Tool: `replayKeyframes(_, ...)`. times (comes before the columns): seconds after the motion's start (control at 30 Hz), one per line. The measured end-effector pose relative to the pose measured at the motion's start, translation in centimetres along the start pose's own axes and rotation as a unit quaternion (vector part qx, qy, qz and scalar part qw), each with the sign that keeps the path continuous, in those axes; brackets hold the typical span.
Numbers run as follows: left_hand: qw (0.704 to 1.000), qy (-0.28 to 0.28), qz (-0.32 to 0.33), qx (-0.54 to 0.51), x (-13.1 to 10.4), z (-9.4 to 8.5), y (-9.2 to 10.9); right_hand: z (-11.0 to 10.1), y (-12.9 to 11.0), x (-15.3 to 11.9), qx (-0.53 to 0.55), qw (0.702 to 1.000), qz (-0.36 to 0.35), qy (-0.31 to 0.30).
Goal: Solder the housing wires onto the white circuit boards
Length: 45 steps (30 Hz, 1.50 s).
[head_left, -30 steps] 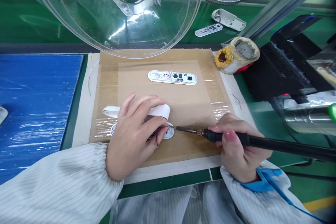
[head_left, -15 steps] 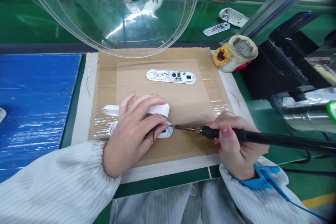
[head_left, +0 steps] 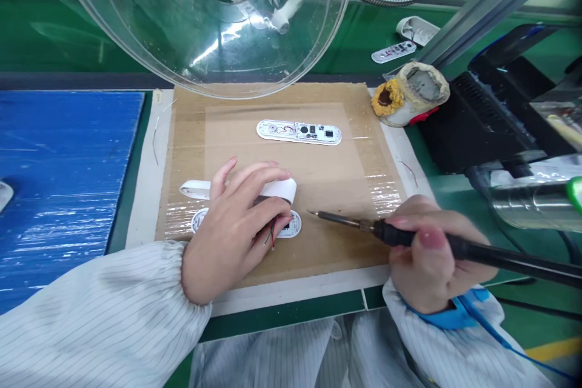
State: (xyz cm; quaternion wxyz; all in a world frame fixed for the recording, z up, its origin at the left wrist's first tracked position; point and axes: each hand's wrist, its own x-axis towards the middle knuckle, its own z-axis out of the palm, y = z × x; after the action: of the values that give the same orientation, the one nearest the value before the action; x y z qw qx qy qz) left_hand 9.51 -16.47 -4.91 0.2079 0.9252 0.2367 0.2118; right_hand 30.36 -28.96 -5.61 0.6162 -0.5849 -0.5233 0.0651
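Note:
My left hand (head_left: 231, 236) lies over a white plastic casing (head_left: 285, 189) and a narrow circuit board (head_left: 295, 225), covering much of both. Its thumb and index finger are pinched together on thin red and dark wires (head_left: 273, 237), whose ends hang loose below the fingers. In my right hand (head_left: 439, 254) is a soldering iron (head_left: 350, 222), gripped by its black handle like a pen. The iron's tip points left, a short way right of the board and apart from it. A blue wrist strap (head_left: 448, 315) is around my right wrist.
Cardboard (head_left: 327, 176) covers the work area, with another circuit board (head_left: 299, 133) farther back. A clear round hood (head_left: 204, 42) hangs above. At right are a tip-cleaning pot (head_left: 421, 94) and a black device (head_left: 454, 121). A blue mat (head_left: 63, 176) lies left.
My right hand has drawn the soldering iron back to the right, so its tip has left the board's end. My left hand stays on the casing and board.

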Motion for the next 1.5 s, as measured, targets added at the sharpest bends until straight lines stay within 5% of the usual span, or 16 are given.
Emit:
replayKeyframes(0.13, 1.0, -0.006, 0.0, -0.003, -0.2, -0.3, 0.0, 0.5, -0.4, 0.0, 0.028, 0.996, 0.039, 0.072)
replayKeyframes(0.33, 0.996, -0.062, 0.069, -0.011, -0.5, -2.3, -0.8, 1.8, -1.2, -1.1, 0.06, 0.97, 0.182, -0.15)
replayKeyframes(0.5, 0.985, -0.05, 0.167, -0.006, -0.5, -2.2, -1.4, 3.7, -1.2, -1.8, 0.009, 0.967, 0.119, -0.225)
replayKeyframes(0.7, 0.977, -0.043, 0.204, -0.04, 0.4, -1.0, -1.3, 4.8, -1.2, -2.1, -0.043, 0.969, 0.09, -0.227)
replayKeyframes(0.97, 0.977, -0.009, 0.214, -0.011, 0.2, -1.0, -1.1, 5.2, -1.2, -2.1, -0.06, 0.969, 0.08, -0.225)
replayKeyframes(1.1, 0.99, 0.01, 0.142, 0.02, -1.3, -0.8, -1.0, 4.7, -1.6, -1.7, -0.026, 0.968, 0.097, -0.23)
replayKeyframes(1.2, 0.997, -0.003, 0.074, 0.012, -1.8, -0.7, -0.5, 3.2, -1.7, -1.1, -0.006, 0.978, 0.122, -0.169)
replayKeyframes(1.4, 0.999, -0.043, -0.003, -0.012, -1.8, -0.9, 0.2, 0.1, -0.2, 0.3, -0.039, 0.994, 0.077, 0.069)
replayKeyframes(1.5, 0.999, -0.041, -0.011, -0.015, -1.8, -0.7, 0.1, 0.3, 0.3, 0.2, 0.024, 0.991, 0.085, 0.097)
